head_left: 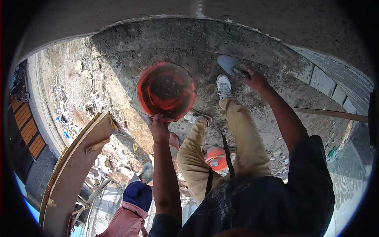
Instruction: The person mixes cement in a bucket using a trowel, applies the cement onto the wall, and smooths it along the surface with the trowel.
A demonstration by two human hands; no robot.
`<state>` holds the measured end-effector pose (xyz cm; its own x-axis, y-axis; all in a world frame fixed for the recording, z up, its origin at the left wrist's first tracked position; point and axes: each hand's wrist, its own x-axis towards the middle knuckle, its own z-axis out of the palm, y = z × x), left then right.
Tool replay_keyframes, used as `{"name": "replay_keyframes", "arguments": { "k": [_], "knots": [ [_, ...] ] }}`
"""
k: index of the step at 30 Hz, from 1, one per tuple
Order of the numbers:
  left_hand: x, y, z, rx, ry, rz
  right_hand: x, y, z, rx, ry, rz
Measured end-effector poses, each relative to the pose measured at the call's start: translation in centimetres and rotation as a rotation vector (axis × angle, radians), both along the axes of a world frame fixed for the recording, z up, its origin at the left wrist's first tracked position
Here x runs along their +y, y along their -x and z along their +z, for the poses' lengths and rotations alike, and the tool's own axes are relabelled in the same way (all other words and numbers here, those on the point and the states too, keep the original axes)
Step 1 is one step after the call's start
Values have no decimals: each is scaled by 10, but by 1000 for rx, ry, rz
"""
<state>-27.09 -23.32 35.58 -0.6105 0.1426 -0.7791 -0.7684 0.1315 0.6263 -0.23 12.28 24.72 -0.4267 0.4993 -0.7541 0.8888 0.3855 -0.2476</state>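
Note:
My left hand (159, 128) is closed on the near rim of a red bucket (145, 89), held out in front of me. The bucket's mouth faces up at me, and its inside is smeared dark, with a dark patch at the bottom. A thin wire handle hangs against its left side. On the right, my right hand (256, 81) is wrapped around the handle of a trowel (227, 64). The trowel's pale grey blade points to the left, just beyond my shoe (224, 85), apart from the bucket.
A co-worker in a blue cap (137, 194) and pink top stands at lower left, near a curved wooden board (75, 166). An orange-red round object (217, 158) shows between my legs. A wall (252, 12) runs ahead; a wooden plank (331, 114) juts in at right. Rubble covers the left ground.

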Motion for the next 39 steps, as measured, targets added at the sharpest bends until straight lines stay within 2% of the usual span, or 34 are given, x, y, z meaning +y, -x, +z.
{"name": "replay_keyframes", "arguments": {
  "k": [2, 6, 8, 11, 12, 14, 15, 16, 19, 21, 25, 26, 27, 29, 30, 32, 33, 35, 37, 39],
  "knots": [
    [-8, -8, -45, -80, -19, 67, 19, 6, -40, -54, -22, 2],
    [4, -21, -142, -73, 18, 92, 40, -33, -138, -85, -155, -239],
    [0, -20, -198, -88, -48, 56, 43, -62, -178, -164, -281, -404],
    [-1, -22, -271, -104, -154, 94, 54, -118, -240, -80, -190, -856],
    [0, -25, -289, -84, -148, 113, 61, -133, -284, -57, -111, -1001],
    [-14, -29, -327, -65, -140, 71, 53, -121, -307, -52, -175, -1209],
    [-13, -29, -347, -58, -155, 39, 46, -102, -314, -38, -265, -1226],
    [-13, -29, -352, -45, -143, -9, 36, -86, -319, 1, -332, -1173],
    [-30, -18, -369, -113, -196, 18, 16, -67, -366, 362, -459, -515],
    [-50, -4, -374, -109, -61, 22, 7, -56, -346, 440, -478, -466],
    [-50, 13, -345, 21, 51, -7, 59, -111, -331, 263, -733, -902],
    [-50, 18, -346, 72, 94, 24, 90, -142, -351, 189, -837, -958],
    [-49, 22, -344, 92, 86, 20, 113, -157, -342, 20, -762, -1105],
    [-42, 24, -344, 119, 61, 36, 160, -196, -352, -98, -616, -1022],
    [-39, 23, -346, 112, 33, 16, 163, -188, -354, -80, -631, -904],
    [-33, 25, -347, 91, -1, -25, 149, -160, -358, -55, -638, -665],
    [-33, 26, -350, 109, -19, -49, 132, -145, -379, -68, -709, -408],
    [-31, 29, -362, 144, -65, -105, 99, -116, -387, 97, -735, -241],
    [-24, 28, -359, 160, -31, -117, 57, -87, -337, 439, -621, -410],
    [-23, 28, -351, 165, 7, -79, 26, -75, -329, 612, -609, -489]
  ]
}}
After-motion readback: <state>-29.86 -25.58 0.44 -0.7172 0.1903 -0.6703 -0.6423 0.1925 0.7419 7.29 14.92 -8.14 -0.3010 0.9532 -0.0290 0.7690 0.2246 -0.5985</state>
